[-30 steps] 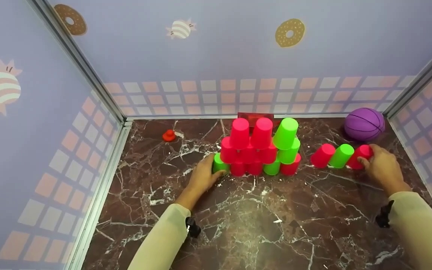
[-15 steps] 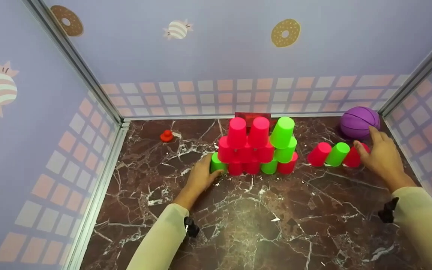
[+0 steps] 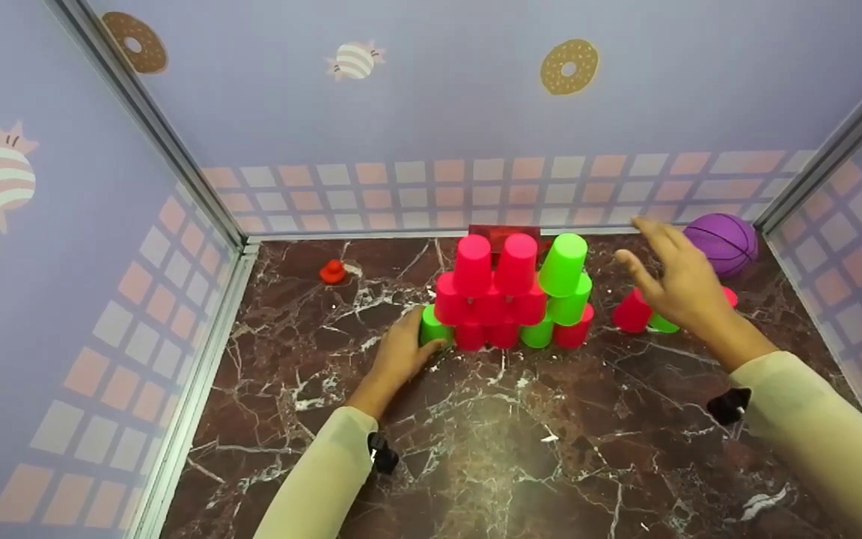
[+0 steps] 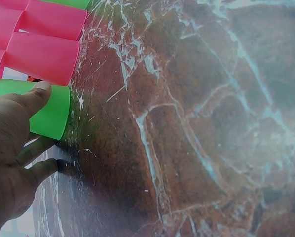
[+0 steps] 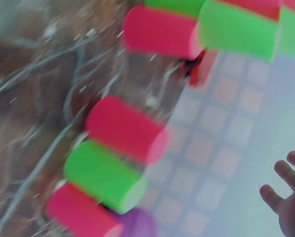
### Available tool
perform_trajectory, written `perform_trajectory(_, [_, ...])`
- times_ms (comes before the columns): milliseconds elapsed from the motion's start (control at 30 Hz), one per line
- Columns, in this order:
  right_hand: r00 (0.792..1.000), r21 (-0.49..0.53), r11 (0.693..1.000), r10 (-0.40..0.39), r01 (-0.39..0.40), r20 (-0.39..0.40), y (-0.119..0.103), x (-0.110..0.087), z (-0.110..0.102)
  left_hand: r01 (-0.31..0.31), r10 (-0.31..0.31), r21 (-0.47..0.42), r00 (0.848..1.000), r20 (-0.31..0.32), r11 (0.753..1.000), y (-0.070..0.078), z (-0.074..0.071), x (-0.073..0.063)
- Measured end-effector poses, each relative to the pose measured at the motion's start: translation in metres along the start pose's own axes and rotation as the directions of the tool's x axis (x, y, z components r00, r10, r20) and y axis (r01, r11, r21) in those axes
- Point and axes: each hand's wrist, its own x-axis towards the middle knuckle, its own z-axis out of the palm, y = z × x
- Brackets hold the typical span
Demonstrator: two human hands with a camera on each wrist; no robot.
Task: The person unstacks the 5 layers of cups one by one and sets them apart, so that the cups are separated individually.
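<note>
Upside-down plastic cups, red and green, stand stacked in three tiers mid-table. My left hand (image 3: 399, 348) grips the green cup (image 3: 437, 327) at the left end of the bottom tier; in the left wrist view the thumb lies across that cup. On the top tier sit two red cups and a green cup (image 3: 564, 266). My right hand (image 3: 682, 281) is raised with fingers spread, holding nothing. It partly hides a separate row: a red cup (image 3: 631, 311), a green cup (image 5: 104, 175) and another red cup (image 5: 82, 212), all showing in the right wrist view.
A purple ball (image 3: 723, 243) lies in the back right corner. A small red duck-like toy (image 3: 333, 272) is at back left. Behind the stack stands a dark red box (image 3: 483, 230). Walls bound the marbled table (image 3: 491, 449) at left, back and right.
My right hand has let go of the rightmost red cup, risen, and moved left over the separate row. The left hand keeps its place at the green cup.
</note>
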Motion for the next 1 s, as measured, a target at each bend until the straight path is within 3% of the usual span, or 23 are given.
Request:
perform_trajectory(67, [0.999, 0.010, 0.999, -0.036, 0.035, 0.024, -0.014, 0.005, 0.004, 0.003, -0.003, -0.004, 1.000, -0.004, 1.000, 0.001, -0.001, 0.000])
perform_trajectory(100, [0.998, 0.014, 0.999, -0.047, 0.046, 0.040, -0.020, 0.006, 0.006, -0.001, 0.001, -0.006, 1.000, -0.007, 1.000, 0.008, -0.009, -0.002])
perform_trajectory(200, [0.994, 0.021, 0.998, -0.063, 0.062, 0.085, -0.035, 0.010, 0.013, -0.002, 0.001, -0.035, 1.000, -0.029, 0.999, 0.016, -0.015, -0.005])
perform_trajectory(300, [0.991, 0.033, 0.996, -0.091, 0.088, 0.101, -0.043, 0.013, 0.021, 0.016, -0.017, -0.063, 1.000, -0.010, 0.998, 0.040, -0.035, -0.011])
perform_trajectory(333, [0.990, 0.035, 0.994, -0.102, 0.099, 0.099, -0.045, 0.013, 0.023, 0.031, -0.031, -0.071, 1.000, -0.002, 0.997, 0.042, -0.034, -0.011])
perform_trajectory(433, [0.987, 0.040, 0.991, -0.128, 0.125, 0.093, -0.047, 0.013, 0.028, 0.045, -0.044, -0.056, 0.999, 0.028, 0.997, 0.036, -0.029, -0.008])
perform_trajectory(500, [0.986, 0.036, 0.990, -0.137, 0.134, 0.094, -0.048, 0.013, 0.031, 0.028, -0.027, -0.045, 1.000, 0.013, 0.999, 0.028, -0.025, -0.008])
perform_trajectory(567, [0.986, 0.032, 0.991, -0.135, 0.133, 0.100, -0.048, 0.013, 0.033, 0.013, -0.013, -0.043, 1.000, -0.002, 0.999, 0.012, -0.011, -0.004])
perform_trajectory(700, [0.986, 0.024, 0.990, -0.138, 0.137, 0.091, -0.047, 0.013, 0.037, 0.013, -0.014, -0.037, 1.000, -0.005, 0.999, 0.013, -0.012, -0.004])
perform_trajectory(733, [0.986, 0.026, 0.990, -0.140, 0.138, 0.085, -0.047, 0.013, 0.037, 0.018, -0.018, -0.038, 1.000, 0.001, 0.999, 0.008, -0.006, -0.002])
perform_trajectory(833, [0.986, 0.031, 0.987, -0.157, 0.155, 0.065, -0.046, 0.014, 0.038, 0.019, -0.019, -0.043, 1.000, -0.007, 0.999, 0.011, -0.008, -0.004])
perform_trajectory(1000, [0.982, 0.046, 0.981, -0.189, 0.188, 0.022, -0.042, 0.014, 0.032, 0.036, -0.036, -0.073, 0.999, -0.005, 0.997, 0.034, -0.027, -0.008])
